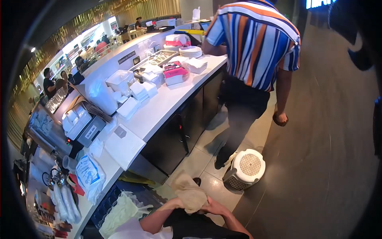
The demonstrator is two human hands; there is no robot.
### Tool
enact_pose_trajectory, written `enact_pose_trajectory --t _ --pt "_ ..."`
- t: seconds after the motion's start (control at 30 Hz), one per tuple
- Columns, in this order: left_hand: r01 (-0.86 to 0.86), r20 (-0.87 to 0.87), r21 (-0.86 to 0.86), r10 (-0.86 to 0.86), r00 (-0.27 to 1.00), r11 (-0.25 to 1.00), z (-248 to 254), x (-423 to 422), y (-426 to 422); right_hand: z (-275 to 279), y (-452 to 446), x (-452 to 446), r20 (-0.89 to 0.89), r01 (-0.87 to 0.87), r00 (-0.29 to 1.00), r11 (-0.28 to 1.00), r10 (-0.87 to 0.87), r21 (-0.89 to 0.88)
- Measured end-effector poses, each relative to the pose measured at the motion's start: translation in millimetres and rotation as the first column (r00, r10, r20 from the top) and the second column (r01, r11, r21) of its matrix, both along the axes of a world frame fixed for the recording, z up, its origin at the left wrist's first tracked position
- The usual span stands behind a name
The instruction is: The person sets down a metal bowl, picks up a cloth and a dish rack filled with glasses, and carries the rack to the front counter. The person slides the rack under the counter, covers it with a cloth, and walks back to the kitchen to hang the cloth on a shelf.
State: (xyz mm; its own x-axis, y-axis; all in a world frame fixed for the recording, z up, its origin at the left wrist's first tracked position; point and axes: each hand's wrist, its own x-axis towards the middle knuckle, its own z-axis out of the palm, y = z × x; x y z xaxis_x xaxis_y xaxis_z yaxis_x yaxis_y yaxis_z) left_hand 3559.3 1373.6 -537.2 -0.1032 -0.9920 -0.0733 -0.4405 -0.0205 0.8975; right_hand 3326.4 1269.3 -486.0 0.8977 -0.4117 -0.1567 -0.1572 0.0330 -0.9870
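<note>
A crumpled beige cloth (190, 193) is held low in front of my body. My left hand (179, 202) grips its left side, and my right hand (211, 206) closes on its lower right. The cloth hides most of the fingers of both hands. Left of my left arm, a pale plastic liner (124, 213) bulges out of a dark blue crate (104, 207) beside the counter.
A white counter (157, 101) runs along the left with napkin stacks (143, 91), plates (190, 51) and a plastic bag (90, 175). A white stool (250, 163) stands on the floor ahead. A person in a striped shirt (254, 44) stands beyond it at the counter.
</note>
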Motion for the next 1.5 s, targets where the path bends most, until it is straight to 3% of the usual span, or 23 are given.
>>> enact_pose_trajectory --t 0.1,0.2,0.33,0.37,0.4,0.47,0.5,0.67,0.73,0.77,0.8,0.93,0.97,1.0,1.07,1.13,1.2,1.27,1.3,1.33,1.4,1.47,1.5 --pt "0.362 -0.391 0.041 -0.318 0.864 0.931 80.2 20.3 -99.0 5.9 -91.0 10.9 -0.131 -0.07 0.988 0.995 0.079 0.066" --pt "0.368 -0.724 0.264 -0.069 0.686 0.891 88.9 55.0 -177.0 43.0 -163.0 27.0 -0.058 0.106 0.992 0.992 -0.11 -0.064" --pt "0.393 -0.565 0.41 -0.109 0.818 0.823 144.5 69.0 -320.6 69.4 -261.8 27.3 -0.136 0.241 0.943 0.905 -0.304 -0.35" --pt "0.406 -0.402 0.398 -0.242 0.883 0.823 172.0 75.7 -354.6 104.9 -280.1 29.2 -0.198 0.355 0.89 0.896 -0.411 -0.265" --pt "0.426 -0.405 0.397 -0.262 0.876 0.813 166.6 79.1 -385.2 77.7 -301.3 7.2 -0.234 0.369 0.835 0.822 -0.498 -0.434" --pt "0.35 -0.439 0.085 -0.28 0.853 0.933 142.9 85.7 -439.9 118.8 -327.1 0.6 -0.243 0.617 0.658 0.695 -0.713 -0.37" --pt "0.522 -0.35 0.34 -0.41 0.842 0.782 172.0 96.6 -477.6 106.2 -342.5 -8.5 -0.186 0.735 0.602 0.63 -0.777 -0.252" --pt "0.616 -0.405 0.305 -0.486 0.774 0.727 149.5 95.6 -614.7 78.0 -400.3 -20.1 -0.197 0.9 0.431 0.436 -0.881 0.018" --pt "0.614 -0.788 0.443 -0.043 0.614 0.653 129.2 90.2 -665.4 71.4 -432.8 -5.2 -0.25 0.926 0.358 0.308 -0.9 0.218" --pt "0.66 -0.887 0.351 0.012 0.461 0.664 104.3 84.8 -691.9 58.9 -454.0 0.0 -0.276 0.914 0.336 0.241 -0.901 0.326" --pt "0.662 -0.884 0.349 -0.002 0.468 0.664 107.9 81.3 -719.8 47.3 -479.2 3.4 -0.304 0.886 0.323 0.174 -0.896 0.429" --pt "0.605 -0.78 0.43 -0.061 0.622 0.67 126.9 75.8 -829.8 36.1 -614.0 10.9 -0.443 0.877 0.474 0.456 -0.761 0.154" --pt "0.679 -0.731 0.529 -0.133 0.669 0.509 127.7 81.9 -859.9 34.3 -651.7 5.4 -0.561 0.757 0.415 0.614 -0.717 -0.224" --pt "0.715 -0.689 0.623 -0.211 0.694 0.317 126.5 87.8 -882.6 55.7 -684.4 2.6 -0.569 0.761 0.414 0.613 -0.71 -0.21" --pt "0.787 -0.71 0.535 -0.341 0.616 0.307 127.4 98.9 -940.7 119.6 -765.5 -8.8 -0.473 0.59 0.751 0.79 -0.46 0.169" --pt "0.819 -0.824 0.469 -0.17 0.54 0.329 150.3 119.1 -992.6 157.4 -826.3 -33.0 -0.198 0.349 0.931 0.908 -0.308 0.229" --pt "0.909 -0.995 -0.061 0.042 -0.086 0.412 200.0 119.0 -1039.1 142.7 -888.2 -55.8 0.046 0.247 0.948 0.816 -0.316 0.523" --pt "0.77 -0.899 0.424 0.327 0.292 0.477 124.4 131.5 -1093.1 161.0 -953.3 -27.9 0.321 0.166 0.818 0.732 -0.476 0.661" --pt "0.809 -0.987 -0.017 -0.14 0.081 0.587 149.3 118.0 -1113.3 169.3 -989.8 -6.3 0.474 0.131 0.622 0.68 -0.623 0.721" --pt "0.769 -0.975 0.029 -0.151 0.162 0.639 167.0 98.4 -1133.9 118.5 -1028.5 -8.7 0.414 0.172 0.626 0.635 -0.661 0.753" --pt "0.695 -0.932 0.189 -0.096 0.35 0.693 119.4 74.6 -1169.0 67.4 -1083.8 7.0 -0.047 0.504 0.829 0.706 -0.558 0.498" --pt "0.728 -0.875 0.324 -0.101 0.473 0.604 108.4 60.8 -1207.7 45.4 -1129.1 23.1 -0.283 0.522 0.848 0.798 -0.449 0.3" --pt "0.785 -0.922 0.303 -0.044 0.385 0.54 132.7 48.7 -1227.4 38.3 -1150.6 29.9 -0.334 0.515 0.841 0.819 -0.426 0.254"
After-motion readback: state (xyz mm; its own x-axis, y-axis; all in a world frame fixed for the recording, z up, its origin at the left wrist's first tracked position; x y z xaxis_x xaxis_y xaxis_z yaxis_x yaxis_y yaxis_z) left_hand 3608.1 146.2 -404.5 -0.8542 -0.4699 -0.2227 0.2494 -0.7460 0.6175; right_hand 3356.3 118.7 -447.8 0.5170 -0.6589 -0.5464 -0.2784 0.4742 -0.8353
